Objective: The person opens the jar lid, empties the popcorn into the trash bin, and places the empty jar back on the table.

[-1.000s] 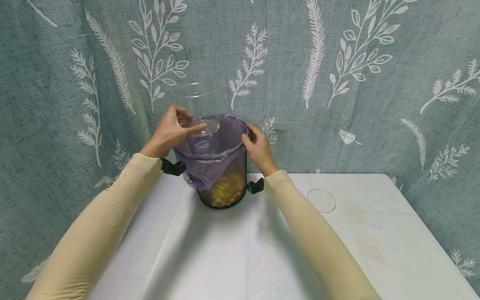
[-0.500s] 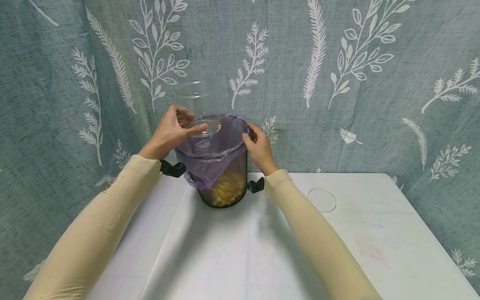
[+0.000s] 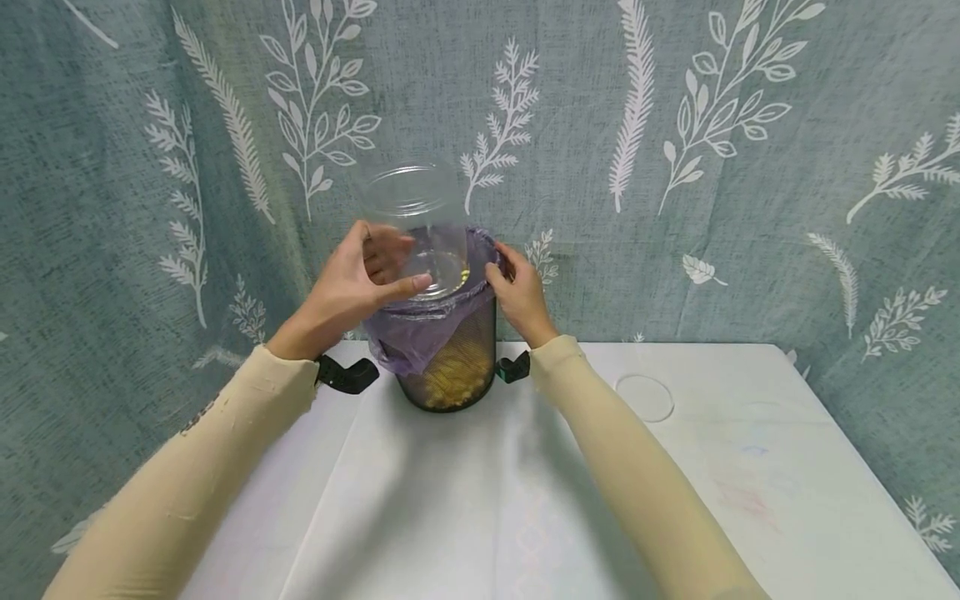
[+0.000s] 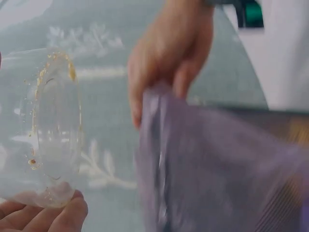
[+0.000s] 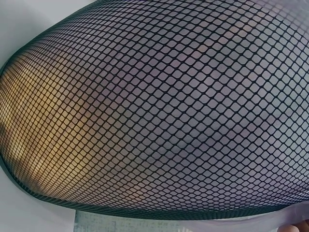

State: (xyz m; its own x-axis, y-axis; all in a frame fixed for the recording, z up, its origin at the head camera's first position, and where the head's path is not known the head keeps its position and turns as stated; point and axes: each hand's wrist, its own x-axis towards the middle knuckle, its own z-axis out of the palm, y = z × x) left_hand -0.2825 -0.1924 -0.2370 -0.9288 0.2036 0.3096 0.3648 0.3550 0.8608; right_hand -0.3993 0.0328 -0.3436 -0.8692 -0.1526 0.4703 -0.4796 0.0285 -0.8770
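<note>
My left hand grips a clear plastic jar near its lower end, over the mouth of a black mesh wastebasket. Yellow crumbs cling around the jar's lower end; the left wrist view shows them as a ring on the clear wall. A purple bin bag lines the basket, its edge folded outside. With thumb and fingers, my right hand pinches the bag and rim on the right side. Yellow bits lie in the basket's bottom, seen through mesh in the right wrist view.
A thin white ring lies on the white table, right of the basket. Behind the table hangs a grey-green curtain with white leaf patterns. Each wrist carries a small black device.
My left hand has moved right and slightly down, bringing the jar farther over the basket's mouth. The right hand keeps its hold on the rim.
</note>
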